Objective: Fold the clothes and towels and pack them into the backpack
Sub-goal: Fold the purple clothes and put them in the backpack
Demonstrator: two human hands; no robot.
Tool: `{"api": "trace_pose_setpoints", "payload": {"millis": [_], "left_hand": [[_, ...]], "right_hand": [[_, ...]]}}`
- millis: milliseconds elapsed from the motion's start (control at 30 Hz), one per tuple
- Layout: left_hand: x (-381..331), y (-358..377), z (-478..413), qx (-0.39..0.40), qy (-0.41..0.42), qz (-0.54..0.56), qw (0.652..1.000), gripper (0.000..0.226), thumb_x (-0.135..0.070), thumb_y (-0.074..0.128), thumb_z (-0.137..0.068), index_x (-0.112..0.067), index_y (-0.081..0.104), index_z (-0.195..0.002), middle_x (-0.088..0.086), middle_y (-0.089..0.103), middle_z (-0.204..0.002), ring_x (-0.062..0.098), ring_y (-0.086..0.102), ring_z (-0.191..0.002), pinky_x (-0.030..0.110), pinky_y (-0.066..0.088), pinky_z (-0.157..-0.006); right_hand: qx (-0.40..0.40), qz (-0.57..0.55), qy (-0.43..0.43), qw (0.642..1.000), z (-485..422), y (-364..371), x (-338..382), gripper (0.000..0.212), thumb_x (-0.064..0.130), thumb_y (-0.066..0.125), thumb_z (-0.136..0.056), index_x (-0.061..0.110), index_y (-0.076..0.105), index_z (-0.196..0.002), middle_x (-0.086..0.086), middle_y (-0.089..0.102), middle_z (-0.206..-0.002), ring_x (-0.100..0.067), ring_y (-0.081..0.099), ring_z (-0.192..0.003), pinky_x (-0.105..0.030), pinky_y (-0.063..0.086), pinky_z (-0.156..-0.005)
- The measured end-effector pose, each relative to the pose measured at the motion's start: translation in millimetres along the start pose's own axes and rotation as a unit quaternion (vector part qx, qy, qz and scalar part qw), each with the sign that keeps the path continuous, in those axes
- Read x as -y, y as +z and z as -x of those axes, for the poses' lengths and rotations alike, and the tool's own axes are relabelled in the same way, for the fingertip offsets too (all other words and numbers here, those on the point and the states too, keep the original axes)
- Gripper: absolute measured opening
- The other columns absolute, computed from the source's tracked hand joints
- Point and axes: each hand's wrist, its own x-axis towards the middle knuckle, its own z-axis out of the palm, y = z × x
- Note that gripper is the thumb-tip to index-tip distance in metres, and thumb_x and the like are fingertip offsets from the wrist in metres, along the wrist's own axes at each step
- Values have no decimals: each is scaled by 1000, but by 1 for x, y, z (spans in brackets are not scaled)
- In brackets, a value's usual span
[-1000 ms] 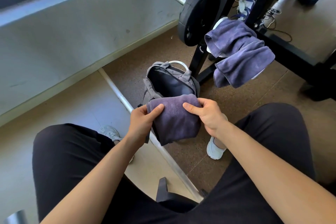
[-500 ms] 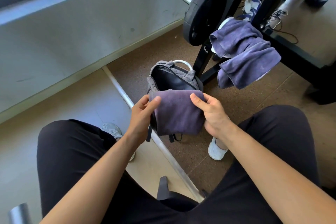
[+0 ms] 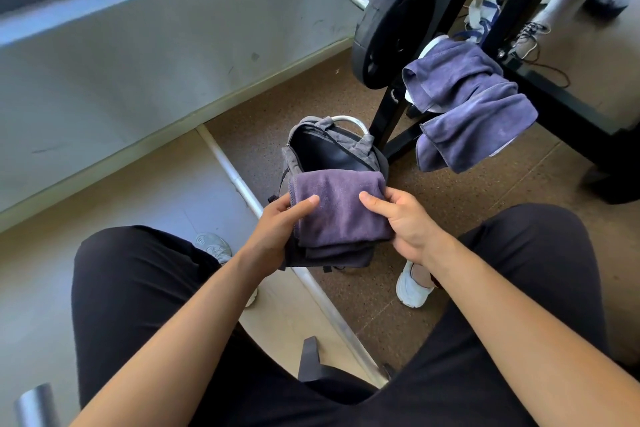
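A folded purple towel (image 3: 341,210) is held flat between both hands, just in front of the open mouth of a grey backpack (image 3: 325,147) that stands on the floor between my knees. My left hand (image 3: 277,230) grips the towel's left edge, thumb on top. My right hand (image 3: 401,222) grips its right edge the same way. The backpack's dark interior shows above the towel; its lower body is hidden behind it. Two more purple towels (image 3: 467,104) hang over a black rack bar to the upper right.
A black weight plate (image 3: 388,28) on a steel bar and the black rack frame (image 3: 554,94) stand behind the backpack. A metal floor strip (image 3: 242,191) runs diagonally past the bag. White shoes (image 3: 414,284) lie near my feet, and a grey wall is on the left.
Both hands have lifted the folded towel up and forward towards the backpack's opening, and it now lies flatter and more squared between them.
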Motion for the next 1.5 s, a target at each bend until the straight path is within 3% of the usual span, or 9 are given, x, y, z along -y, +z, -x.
{"api": "trace_pose_setpoints", "payload": {"millis": [267, 533, 633, 733, 867, 1000, 1200, 1333, 1500], "left_hand": [[4, 3, -1, -32, 31, 38, 998, 28, -14, 76, -85, -12, 72, -112, 7, 76, -107, 21, 71, -99, 40, 59, -89], [-1, 1, 2, 13, 11, 61, 998, 49, -9, 77, -73, -15, 66, -121, 8, 74, -109, 26, 70, -102, 46, 59, -89], [-6, 0, 5, 33, 7, 58, 998, 56, -7, 72, -73, -20, 64, -126, 7, 73, -115, 26, 70, -102, 41, 60, -79], [-9, -2, 6, 58, 8, 66, 996, 61, -8, 68, -76, -24, 60, -135, 13, 67, -130, 31, 67, -112, 45, 56, -89], [-11, -1, 7, 87, -12, 66, 994, 63, -8, 61, -78, -25, 56, -139, 18, 63, -137, 34, 64, -117, 48, 55, -90], [-11, -2, 5, 53, 23, 35, 998, 60, -8, 60, -74, -19, 57, -133, 12, 66, -120, 28, 62, -110, 42, 54, -86], [-5, -10, 1, 45, 30, 1, 999, 79, 1, 80, -77, -17, 40, -142, 10, 75, -95, 20, 74, -79, 29, 58, -61], [-7, -16, -6, 31, 76, -30, 996, 52, 10, 73, -82, -11, 59, -128, 14, 76, -106, 24, 72, -93, 29, 60, -75], [-8, -17, -7, 19, 67, 32, 997, 28, 3, 67, -80, -5, 66, -107, 13, 72, -93, 24, 70, -85, 31, 60, -70]], "right_hand": [[55, -83, 154, 983, 8, 2, 9, 35, 18, 60, -95, 2, 67, -125, -18, 70, -122, -30, 67, -109, -41, 52, -97], [-10, 82, -35, 996, -3, -1, -10, 22, 7, 72, -89, 6, 71, -111, -10, 76, -107, -21, 70, -103, -33, 55, -88], [-44, 127, -57, 989, -5, -3, -7, 49, 19, 84, -76, 9, 62, -118, -15, 70, -118, -27, 67, -112, -43, 55, -96], [40, 23, 22, 999, -1, -3, -3, 69, 22, 80, -73, 14, 50, -135, -10, 65, -131, -23, 64, -121, -39, 52, -98], [149, -25, 73, 986, 11, 2, 3, 45, 15, 72, -84, 9, 63, -127, -12, 70, -126, -25, 66, -119, -37, 52, -99], [85, 11, 31, 996, 7, 4, 0, 29, 2, 68, -90, 2, 67, -119, -16, 72, -119, -28, 68, -115, -38, 54, -98], [40, 78, -15, 996, 7, -1, 5, 30, -1, 69, -89, -2, 64, -119, -14, 74, -111, -22, 71, -105, -27, 58, -83], [60, 45, -33, 997, 8, -1, 7, 31, -11, 65, -89, 2, 65, -116, -13, 74, -108, -21, 71, -103, -27, 59, -83], [154, -26, -66, 985, 13, 3, 12, 46, -16, 55, -87, 10, 66, -124, -8, 72, -119, -19, 66, -117, -27, 54, -98]]}}
